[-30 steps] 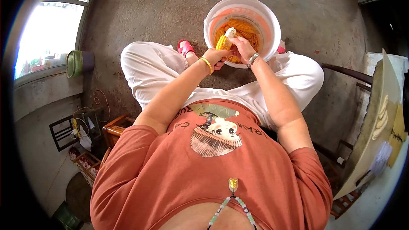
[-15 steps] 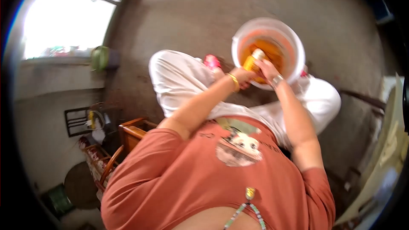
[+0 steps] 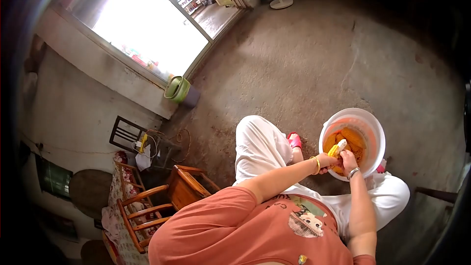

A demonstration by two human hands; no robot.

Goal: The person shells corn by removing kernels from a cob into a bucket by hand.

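Observation:
My left hand [image 3: 324,162], with a gold bangle at its wrist, is closed around the lower part of a corn cob [image 3: 334,150]. The cob tilts upward; its lower part carries yellow kernels and its upper end is bare and whitish. Against the cob's right side, the fingers of my right hand [image 3: 349,160] are curled, a silver band at the wrist. Both hands are over the near side of a white bucket [image 3: 380,135]. Inside it lie yellow-orange corn cobs and loose kernels [image 3: 354,138], partly hidden by my hands.
The bucket stands on a concrete floor [image 3: 294,59] between my knees. To the left are a wooden chair [image 3: 189,186], a dark small chair [image 3: 128,132] with cords, and a green-topped bin [image 3: 177,88] below a bright window. A white stand base [image 3: 281,3] is at the back.
The view has swung, so the bucket and hands now appear lower and farther right. Both hands stay on the corn cob over the bucket. More of the doorway and floor shows.

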